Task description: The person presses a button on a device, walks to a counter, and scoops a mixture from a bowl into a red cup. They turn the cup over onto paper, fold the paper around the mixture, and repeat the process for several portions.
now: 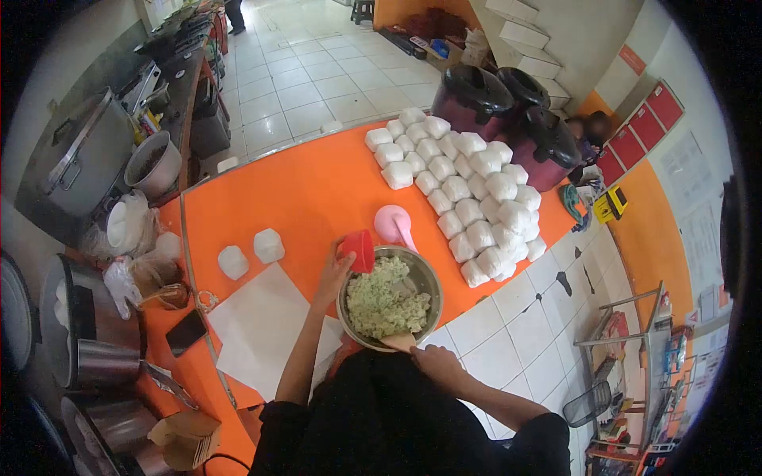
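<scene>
My left hand (336, 268) is closed around a small red cup (361, 251), tilted over the far left rim of a metal bowl (435, 295). Pale green rice-like food (385, 300) fills much of that bowl. At the bowl's near right side, my right hand (438, 366) grips a light brown spatula (399, 342), its blade at the edge of the food. A pink ladle (393, 222) lies just beyond the bowl. White paper sheets (266, 333) are spread left of the bowl, under my left forearm.
Many white wrapped packets (476, 190) are piled at the right of the orange table (309, 190); two more packets (268, 246) sit left. Dark red rice cookers (548, 147) stand behind the pile. A phone (186, 332) lies left, near an open pot (99, 317). A wire rack stands far right.
</scene>
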`<action>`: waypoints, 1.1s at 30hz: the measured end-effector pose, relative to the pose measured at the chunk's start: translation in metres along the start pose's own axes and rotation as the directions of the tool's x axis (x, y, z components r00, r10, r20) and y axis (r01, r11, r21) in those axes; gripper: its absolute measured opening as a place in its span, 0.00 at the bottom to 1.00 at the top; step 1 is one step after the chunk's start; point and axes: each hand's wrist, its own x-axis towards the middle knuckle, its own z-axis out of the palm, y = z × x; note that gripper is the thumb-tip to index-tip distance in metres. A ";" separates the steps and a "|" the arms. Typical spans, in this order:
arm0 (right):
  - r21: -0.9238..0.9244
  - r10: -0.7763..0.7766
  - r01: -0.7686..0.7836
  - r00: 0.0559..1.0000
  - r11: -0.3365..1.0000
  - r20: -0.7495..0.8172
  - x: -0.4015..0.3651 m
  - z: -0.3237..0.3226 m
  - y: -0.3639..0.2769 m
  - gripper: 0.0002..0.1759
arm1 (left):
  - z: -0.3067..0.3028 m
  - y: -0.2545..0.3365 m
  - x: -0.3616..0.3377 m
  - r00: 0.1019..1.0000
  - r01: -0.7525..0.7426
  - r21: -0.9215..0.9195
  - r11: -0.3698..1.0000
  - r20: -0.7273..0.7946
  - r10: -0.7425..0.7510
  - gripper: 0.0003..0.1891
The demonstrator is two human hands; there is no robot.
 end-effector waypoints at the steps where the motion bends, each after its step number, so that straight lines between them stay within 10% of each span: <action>1: 0.046 0.030 -0.030 1.000 0.998 0.011 0.004 0.005 0.000 0.13 | 0.000 -0.002 -0.001 1.000 0.017 0.016 1.000 -0.001 -0.017 0.28; 7: 0.439 -0.040 0.139 0.973 0.888 -0.227 0.017 0.037 0.032 0.16 | 0.014 -0.011 -0.007 0.993 -0.120 0.176 0.977 0.015 0.119 0.29; 16: 0.964 0.040 -0.189 0.982 0.188 0.185 0.022 0.035 0.070 0.20 | 0.013 -0.030 -0.018 0.975 -0.144 -0.006 0.990 -0.171 0.141 0.27; 19: 0.957 0.233 -0.168 0.966 0.235 0.112 0.010 -0.003 0.064 0.19 | 0.013 -0.016 -0.032 0.976 -0.073 -0.049 0.996 -0.209 0.061 0.26; 23: 0.581 0.093 0.101 0.951 0.808 -0.295 -0.007 -0.023 0.071 0.18 | 0.000 -0.012 -0.041 0.974 -0.056 -0.011 0.998 -0.221 0.053 0.22; 26: 0.176 0.066 -0.043 0.990 0.984 -0.128 -0.016 -0.037 0.043 0.14 | -0.010 -0.016 -0.024 0.977 -0.008 -0.009 1.000 -0.211 0.006 0.20; 28: -0.022 0.068 -0.071 0.992 0.997 -0.104 -0.007 -0.023 0.035 0.13 | -0.007 -0.025 0.003 0.988 0.036 -0.125 0.992 -0.142 -0.053 0.20; 31: -0.015 0.024 -0.026 0.990 1.000 -0.140 0.021 -0.002 0.039 0.13 | 0.017 0.006 0.021 0.999 -0.006 0.527 0.850 -0.038 0.031 0.21; 33: 0.036 0.046 -0.042 0.991 0.998 -0.123 0.035 -0.003 0.038 0.13 | 0.027 0.010 0.023 1.000 0.026 0.356 0.934 0.005 -0.030 0.22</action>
